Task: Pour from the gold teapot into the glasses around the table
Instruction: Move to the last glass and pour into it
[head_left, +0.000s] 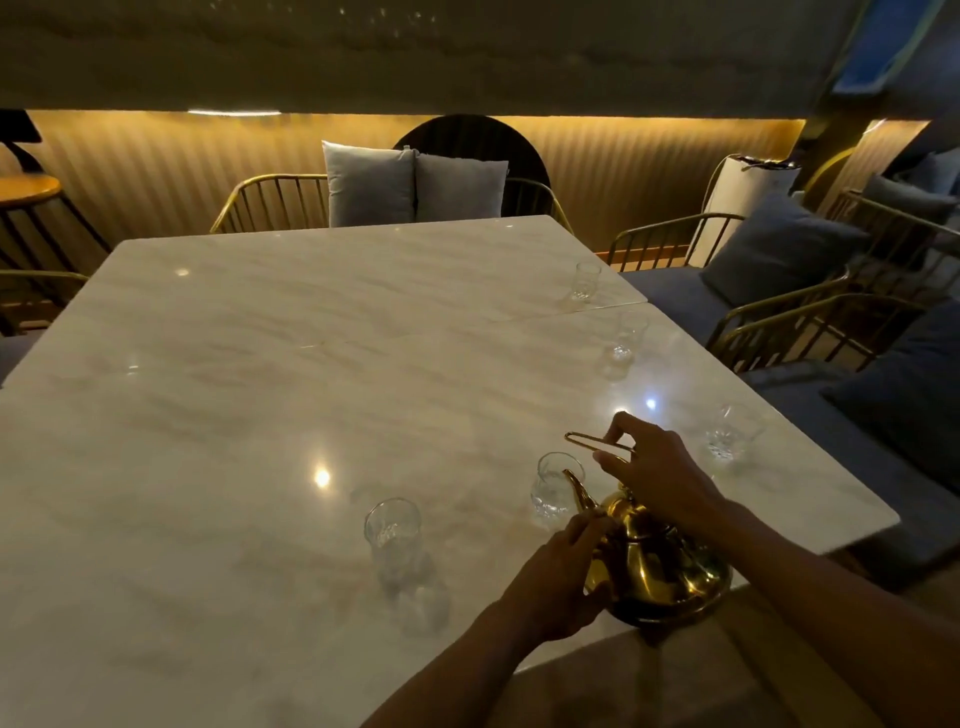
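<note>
Gold teapot (660, 561) sits tilted at the near right edge of the pale marble bench (260, 415), its spout (579, 491) leaning toward the nearest glass (553, 491). The right hand (660, 475) has its grip pinched on the thin wire handle (597, 444) — thumb and fingers closed round it above the pot. The left hand (563, 577) has its grip curled against the pot's side near the base of the spout, fingers wrapped on the metal. A second glass (392, 532) stands to the left of the first, just in from the near edge. Three more glasses run up the right edge — one (730, 434) beside the right hand, one (626, 338) farther along, and the last (586, 280) near the far right corner. Whether any glass holds liquid cannot be told in the dim light. Chairs with grey cushions (413, 184) stand beyond the far edge.
</note>
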